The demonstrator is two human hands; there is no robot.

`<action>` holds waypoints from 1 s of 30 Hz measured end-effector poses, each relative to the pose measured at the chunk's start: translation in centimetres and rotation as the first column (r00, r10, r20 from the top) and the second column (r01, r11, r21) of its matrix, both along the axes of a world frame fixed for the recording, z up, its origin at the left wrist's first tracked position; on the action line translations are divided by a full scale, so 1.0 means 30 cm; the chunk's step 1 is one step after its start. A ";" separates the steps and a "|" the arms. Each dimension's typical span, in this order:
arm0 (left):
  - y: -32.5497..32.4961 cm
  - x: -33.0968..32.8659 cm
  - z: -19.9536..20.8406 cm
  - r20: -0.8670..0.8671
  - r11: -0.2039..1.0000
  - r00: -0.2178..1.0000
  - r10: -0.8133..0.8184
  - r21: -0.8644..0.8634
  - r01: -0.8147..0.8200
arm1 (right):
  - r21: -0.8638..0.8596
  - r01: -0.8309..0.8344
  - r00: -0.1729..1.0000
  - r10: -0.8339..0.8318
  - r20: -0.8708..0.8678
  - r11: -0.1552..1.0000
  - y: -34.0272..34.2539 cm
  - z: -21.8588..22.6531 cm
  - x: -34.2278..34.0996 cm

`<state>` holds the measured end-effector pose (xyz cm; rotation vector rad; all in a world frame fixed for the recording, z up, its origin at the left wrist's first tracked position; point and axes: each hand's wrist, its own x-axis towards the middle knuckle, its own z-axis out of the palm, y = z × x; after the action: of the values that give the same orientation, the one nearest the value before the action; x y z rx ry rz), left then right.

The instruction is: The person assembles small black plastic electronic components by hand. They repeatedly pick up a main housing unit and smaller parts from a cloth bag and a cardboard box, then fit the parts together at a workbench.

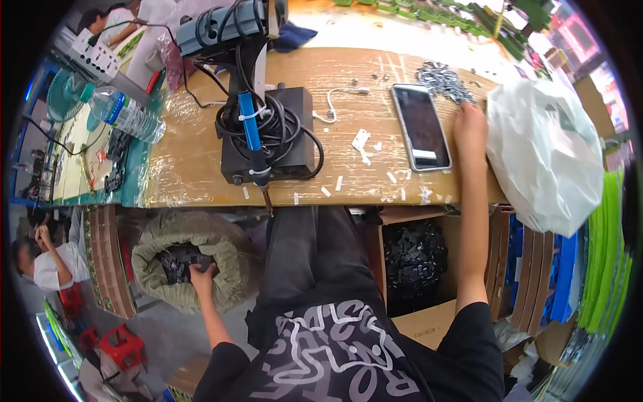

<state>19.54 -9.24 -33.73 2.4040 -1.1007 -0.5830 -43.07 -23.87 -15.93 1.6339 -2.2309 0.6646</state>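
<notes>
Down at the left, my left hand (pixel 203 273) is in the mouth of an olive woven sack (pixel 228 248), its fingers closed round a small black plastic piece. Many more black plastic pieces (pixel 175 260) lie in the sack. On the table my right hand (pixel 470 124) reaches to the near edge of a pile of small grey metal pieces (pixel 442 80). Its fingers are pressed together at the pile; what they hold, if anything, is too small to make out. Left of that hand lies a smartphone (pixel 420 127) with a dark screen.
A black box with a coiled cable (pixel 305 127) and a blue-handled electric screwdriver (pixel 251 127) stand left of centre. A white plastic bag (pixel 546 154) is at the right, a water bottle (pixel 127 114) at the left. Under the table, a carton (pixel 429 325) holds black pieces.
</notes>
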 end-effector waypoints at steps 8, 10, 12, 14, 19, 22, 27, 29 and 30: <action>0.038 0.050 -0.021 -0.403 0.856 0.830 0.387 -0.178 -0.485 | -0.027 0.081 0.996 -0.080 0.024 0.996 0.019 0.024 0.066; 0.015 0.051 -0.012 -0.342 0.828 0.861 0.376 -0.295 -0.478 | -0.042 0.088 0.995 -0.086 0.050 0.995 0.010 0.025 0.057; 0.010 0.056 0.014 -0.401 0.824 0.868 0.292 -0.356 -0.442 | -0.088 0.084 0.992 -0.075 0.106 0.993 0.014 0.022 0.041; 0.032 0.071 0.007 -0.446 0.855 0.872 0.202 -0.354 -0.379 | -0.188 0.007 0.991 0.018 0.133 0.982 0.007 0.021 0.024; 0.080 0.141 -0.043 -0.461 0.850 0.887 0.018 -0.459 -0.256 | -0.285 -0.079 0.961 0.150 0.235 0.955 -0.022 -0.034 -0.023; 0.036 0.103 0.015 -0.370 0.794 0.929 0.025 -0.556 -0.243 | -0.302 -0.083 0.964 0.153 0.216 0.950 -0.015 -0.052 -0.076; 0.049 0.123 0.039 -0.400 0.678 0.910 0.111 -0.639 -0.363 | -0.433 -0.157 0.831 0.355 0.428 0.888 -0.013 -0.060 -0.112; 0.052 0.092 0.102 -0.567 0.585 0.823 0.032 -0.657 -0.476 | -0.549 -0.115 0.798 0.406 0.445 0.828 0.073 0.011 -0.007; 0.057 0.067 0.143 -0.589 0.551 0.808 0.006 -0.673 -0.494 | -0.578 -0.114 0.785 0.430 0.446 0.808 0.130 0.040 0.053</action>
<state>21.54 -7.54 -29.45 1.4020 -0.5311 -0.4453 -41.47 -19.98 -14.74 1.6161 -1.8445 1.8742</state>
